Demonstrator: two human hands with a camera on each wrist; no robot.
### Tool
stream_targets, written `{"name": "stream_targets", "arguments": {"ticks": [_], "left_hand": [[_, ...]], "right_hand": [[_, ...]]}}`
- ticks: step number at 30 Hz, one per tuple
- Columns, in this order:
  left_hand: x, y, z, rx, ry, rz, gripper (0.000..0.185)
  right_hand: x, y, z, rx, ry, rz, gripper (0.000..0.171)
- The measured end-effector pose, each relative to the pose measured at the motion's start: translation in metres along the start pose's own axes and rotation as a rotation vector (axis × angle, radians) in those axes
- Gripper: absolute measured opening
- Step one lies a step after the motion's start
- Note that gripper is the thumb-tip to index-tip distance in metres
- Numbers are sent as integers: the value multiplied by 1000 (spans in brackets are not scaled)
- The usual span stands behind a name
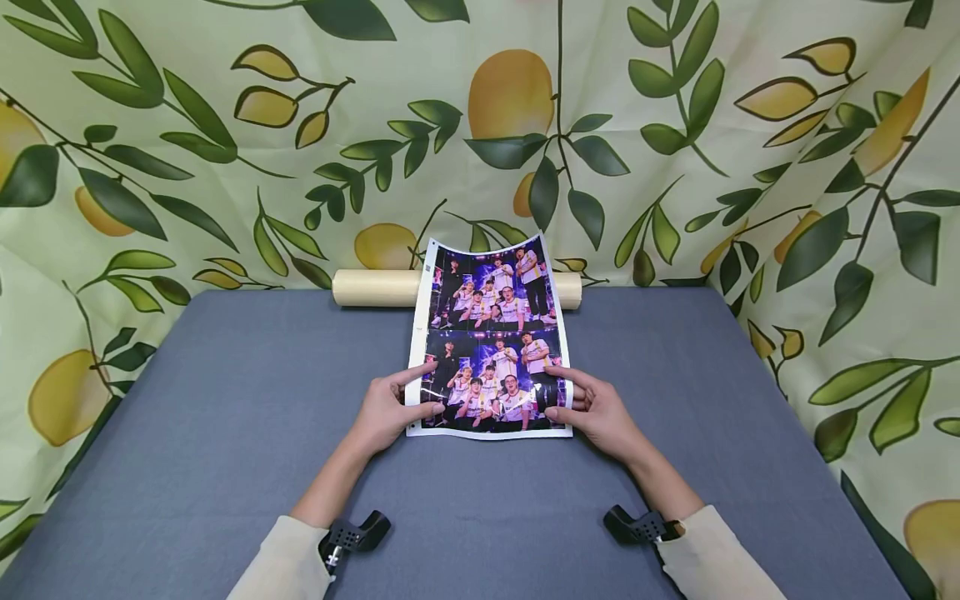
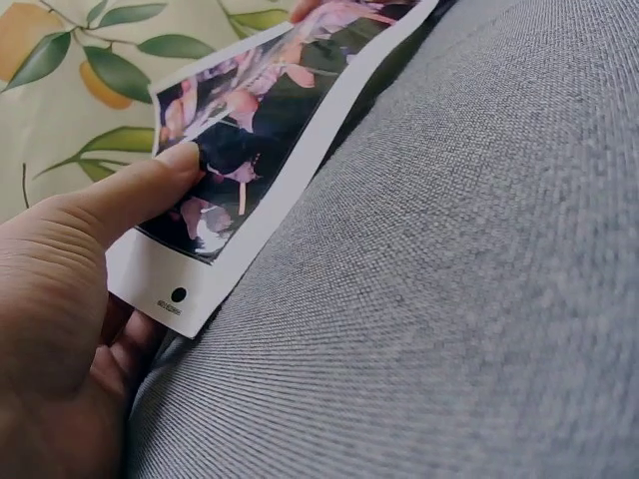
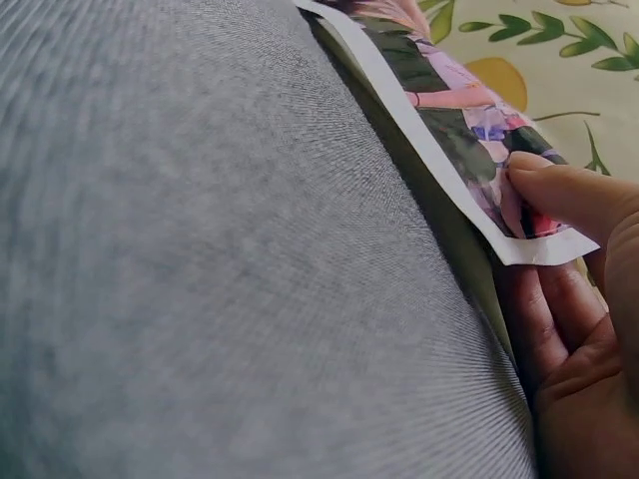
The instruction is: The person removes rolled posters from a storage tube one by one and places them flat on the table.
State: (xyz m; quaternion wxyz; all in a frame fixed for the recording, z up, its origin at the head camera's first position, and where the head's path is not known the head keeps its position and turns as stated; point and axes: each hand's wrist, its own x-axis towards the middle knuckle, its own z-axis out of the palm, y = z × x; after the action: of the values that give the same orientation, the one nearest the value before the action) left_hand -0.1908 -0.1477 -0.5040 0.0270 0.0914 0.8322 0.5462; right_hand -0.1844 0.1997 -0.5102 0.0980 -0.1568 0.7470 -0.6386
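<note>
A glossy photo print (image 1: 487,342) with a white border carries two similar group pictures, one above the other. My left hand (image 1: 386,410) pinches its left edge near the lower corner, thumb on top and other fingers beneath. On the opposite edge my right hand (image 1: 600,412) grips the sheet in the same way. In the left wrist view the left thumb presses on the print (image 2: 250,130) near a corner with a black dot. The right wrist view shows the right thumb on the print (image 3: 469,130), with fingers below. The sheet bows slightly, its far edge curling up.
Behind the print, a pale cream roll (image 1: 375,288) lies across the back of the table, partly hidden by the sheet. Grey-blue cloth covers the table (image 1: 247,433). A leaf-and-fruit patterned curtain (image 1: 420,75) hangs at the back and sides. Black wrist devices (image 1: 360,532) sit at both cuffs.
</note>
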Motion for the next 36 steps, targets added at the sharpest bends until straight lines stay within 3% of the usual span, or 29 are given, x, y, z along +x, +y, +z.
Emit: {"name": "stream_targets", "arguments": {"ticks": [11,19,23,27,33,36], "left_hand": [[1,4,0,-25,77,-17,60],[0,3,5,-35,113,-5,54],[-1,2,6,-29,124,0,52],[-2,3,6,-18,104,-19,52],[-1,4,6,-27,32,-3,62],[-1,3,5,-91,-38,17,76]], "right_hand": [[4,-4,1,97,-4,12,63],[1,-1,-2,48,26,-35,58],[0,-2,-4,54,-10,-43,76],[2,-5,-5,32,-42,-11,91],[5,-5,-3,44,19,32,80],[5,-3,-2,84,21,28,78]]}}
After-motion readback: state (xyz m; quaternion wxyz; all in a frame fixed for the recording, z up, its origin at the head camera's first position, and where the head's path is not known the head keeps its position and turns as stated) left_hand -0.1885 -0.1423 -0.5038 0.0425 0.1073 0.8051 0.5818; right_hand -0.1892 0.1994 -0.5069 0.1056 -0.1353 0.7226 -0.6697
